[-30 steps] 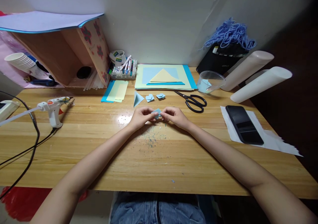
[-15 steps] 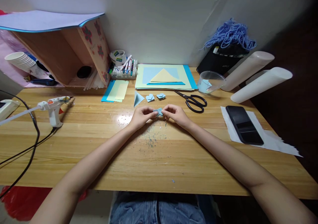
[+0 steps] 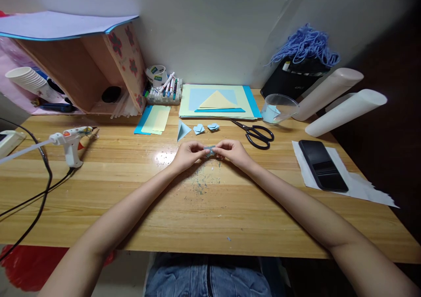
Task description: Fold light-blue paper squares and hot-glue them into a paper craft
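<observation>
Between the fingertips, the blue folded paper (image 3: 209,150) shows a duller, flatter face than half a second ago, when a paler flap stood up in view; most likely it is being tilted or pressed, so the handling of it seems unfinished. The left hand (image 3: 188,155) has thumb and forefinger closed on one end, with hardly any gap beyond the paper's own thickness; the right hand (image 3: 234,153) grips the other end in a similar narrow pinch. The thumbs hide its exact folds. Just beyond the fingers lie a heart-like piece (image 3: 198,129), a flatter folded piece (image 3: 213,127) and, left of both, a blue triangle (image 3: 183,131). The scissors (image 3: 247,129) lie beyond and right; farther off is a stack of coloured sheets (image 3: 188,106).
</observation>
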A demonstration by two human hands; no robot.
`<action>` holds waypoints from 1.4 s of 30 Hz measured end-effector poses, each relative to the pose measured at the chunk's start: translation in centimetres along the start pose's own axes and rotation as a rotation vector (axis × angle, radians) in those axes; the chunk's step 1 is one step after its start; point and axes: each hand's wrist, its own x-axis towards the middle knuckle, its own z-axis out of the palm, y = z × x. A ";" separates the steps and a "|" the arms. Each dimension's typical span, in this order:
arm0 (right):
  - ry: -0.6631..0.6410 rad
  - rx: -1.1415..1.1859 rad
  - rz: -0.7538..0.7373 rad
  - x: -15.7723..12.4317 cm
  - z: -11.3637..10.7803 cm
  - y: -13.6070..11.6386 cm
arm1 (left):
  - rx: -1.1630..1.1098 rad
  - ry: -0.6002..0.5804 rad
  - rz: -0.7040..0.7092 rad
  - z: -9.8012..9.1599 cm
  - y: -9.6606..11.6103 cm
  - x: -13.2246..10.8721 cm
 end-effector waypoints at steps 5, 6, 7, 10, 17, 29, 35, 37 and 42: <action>0.016 -0.007 -0.001 -0.1 0.1 -0.2 | 0.003 0.006 -0.023 0.0 0.1 0.0; 0.019 -0.008 -0.001 -0.1 0.1 -0.3 | -0.007 0.003 -0.029 0.0 0.0 0.0; 0.024 -0.009 -0.003 -0.2 0.2 -0.4 | -0.015 -0.001 -0.033 0.0 0.0 0.0; 0.036 -0.021 -0.012 -0.3 0.4 -0.6 | -0.005 0.000 -0.026 0.1 -0.2 0.1; 0.048 -0.037 -0.029 -0.3 0.6 -0.3 | 0.058 0.005 0.011 0.2 -0.4 0.0; 0.056 -0.056 -0.056 -0.4 0.6 0.0 | 0.028 -0.002 -0.014 0.3 0.1 0.0; 0.057 -0.063 -0.053 -0.5 0.6 -0.2 | 0.043 0.001 -0.012 0.3 0.3 -0.1; 0.057 -0.062 -0.056 -0.5 0.6 -0.2 | 0.044 -0.001 -0.006 0.3 0.2 0.0; 0.063 -0.090 -0.075 -0.4 0.6 -0.1 | 0.063 -0.003 0.009 0.2 0.0 0.1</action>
